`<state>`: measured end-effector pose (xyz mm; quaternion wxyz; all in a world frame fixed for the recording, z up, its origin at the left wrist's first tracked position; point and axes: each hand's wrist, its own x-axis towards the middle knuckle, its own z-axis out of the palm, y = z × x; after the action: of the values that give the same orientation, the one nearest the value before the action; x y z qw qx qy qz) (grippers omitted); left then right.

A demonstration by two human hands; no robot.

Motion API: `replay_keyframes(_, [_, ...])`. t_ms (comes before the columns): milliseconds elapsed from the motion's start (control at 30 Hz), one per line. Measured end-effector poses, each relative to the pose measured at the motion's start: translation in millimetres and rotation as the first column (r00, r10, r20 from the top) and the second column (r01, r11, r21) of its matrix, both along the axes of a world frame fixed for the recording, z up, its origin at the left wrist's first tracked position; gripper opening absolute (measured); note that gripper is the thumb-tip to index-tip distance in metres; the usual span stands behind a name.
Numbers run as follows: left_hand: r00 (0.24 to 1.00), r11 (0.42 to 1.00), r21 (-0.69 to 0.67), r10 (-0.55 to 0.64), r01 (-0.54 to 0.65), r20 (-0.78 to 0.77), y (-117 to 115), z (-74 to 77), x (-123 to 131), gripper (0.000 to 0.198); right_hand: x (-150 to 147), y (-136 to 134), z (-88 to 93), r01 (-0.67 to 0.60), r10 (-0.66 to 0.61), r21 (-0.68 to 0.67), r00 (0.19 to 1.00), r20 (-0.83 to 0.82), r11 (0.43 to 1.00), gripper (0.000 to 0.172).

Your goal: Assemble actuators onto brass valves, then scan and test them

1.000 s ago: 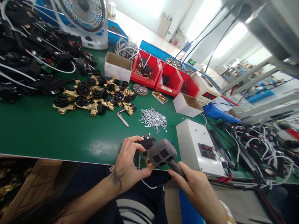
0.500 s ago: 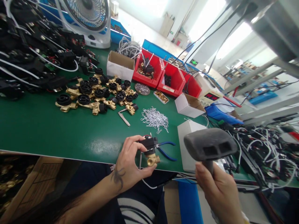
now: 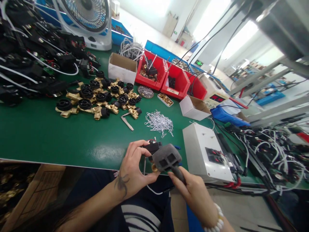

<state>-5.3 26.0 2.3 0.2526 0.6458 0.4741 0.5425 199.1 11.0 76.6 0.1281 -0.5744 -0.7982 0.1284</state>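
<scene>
My left hand (image 3: 131,164) is closed around a valve assembly near the front edge of the bench, with fingers over its black housing (image 3: 152,147) and the thumb at the brass fitting (image 3: 154,168). A grey cable hangs down from it. My right hand (image 3: 190,190) is wrapped around the handle of a dark grey mallet (image 3: 166,157), whose broad head has two rectangular recesses. That head is over the right side of the valve and hides much of it; I cannot tell if they touch. Blue-handled pliers (image 3: 177,148) lie behind, mostly covered. Silver spring clips (image 3: 159,123) are heaped beyond.
Several brass valves with black caps (image 3: 85,103) stand at the left. Red bins (image 3: 151,71), a white box (image 3: 195,108) and a fan (image 3: 87,16) line the back. A metal control box (image 3: 205,151) is at right, beside tangled cabled parts (image 3: 272,154).
My right hand has brought the mallet left and onto the line of the valve, covering most of the pliers and uncovering the control box. My left hand stays almost in place.
</scene>
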Motion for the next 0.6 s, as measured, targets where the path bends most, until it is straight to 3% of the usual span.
replay_keyframes(167, [1.000,1.000,-0.011,-0.021,0.021,-0.001,0.3,-0.1,0.6,0.033,-6.0,9.0,3.5,0.034,-0.069,-0.142,0.966,-0.249,0.989,0.045])
replay_keyframes(267, [0.999,0.999,0.012,-0.041,0.041,-0.009,1.6,0.5,-0.5,0.034,-12.1,20.5,3.4,-0.095,0.007,-0.220,0.930,-0.367,0.971,0.040])
replay_keyframes(400, [0.998,0.998,0.012,-0.058,0.058,-0.032,3.3,5.1,-4.4,0.049,-19.5,35.9,-7.8,-0.284,0.164,-0.258,0.899,-0.406,0.923,0.032])
replay_keyframes(600, [0.995,0.998,-0.007,-0.066,0.065,-0.076,3.3,9.1,-8.2,0.047,-19.1,42.8,-14.4,-0.275,0.124,-0.305,0.893,-0.433,0.912,0.034])
